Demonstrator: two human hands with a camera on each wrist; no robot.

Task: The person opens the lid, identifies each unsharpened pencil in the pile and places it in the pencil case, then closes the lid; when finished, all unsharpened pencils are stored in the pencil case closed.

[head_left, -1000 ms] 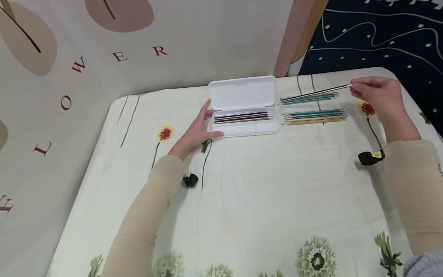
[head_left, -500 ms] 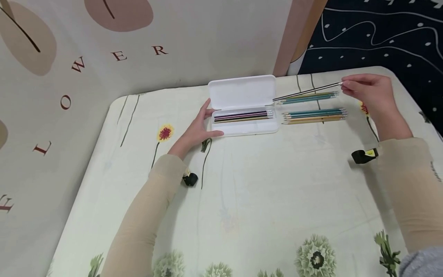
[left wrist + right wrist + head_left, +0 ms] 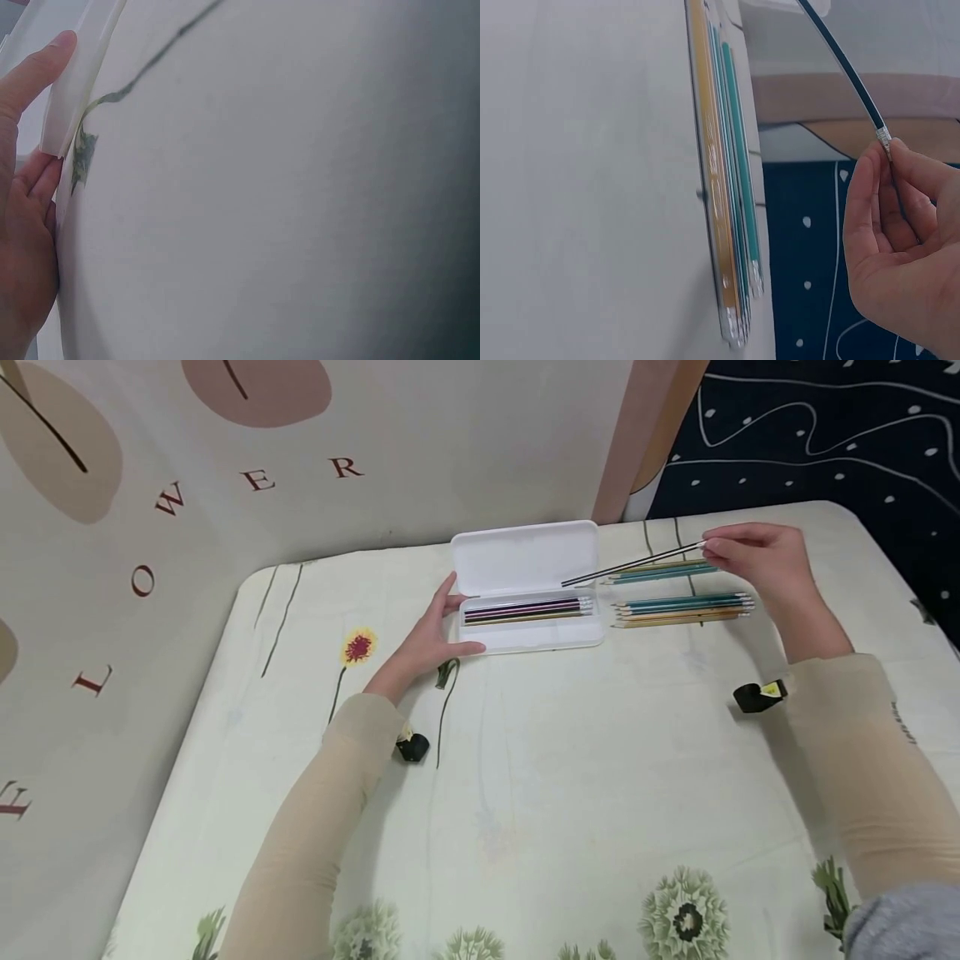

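Note:
My right hand (image 3: 761, 556) pinches a dark striped pencil (image 3: 637, 564) by its metal-ringed end. The pencil slants down to the left, its far end over the hinge side of an open white pencil case (image 3: 525, 642). In the right wrist view, thumb and fingertips meet at the pencil's end (image 3: 883, 136). My left hand (image 3: 431, 639) holds the case at its left end, thumb at the near corner and fingers behind. The left wrist view shows that thumb (image 3: 52, 56) over the rim. Several dark pencils and a gold one (image 3: 528, 619) lie in the case's base.
Right of the case lie two groups of pencils: a teal and gold group (image 3: 660, 573) at the back and a larger group (image 3: 682, 610) nearer. The flower-patterned cloth (image 3: 585, 760) covers the surface. A patterned wall (image 3: 450, 460) stands behind.
My right hand has moved left with the dark pencil, bringing its far end from above the back pencil group to the case's hinge area. My left hand and the case have stayed put.

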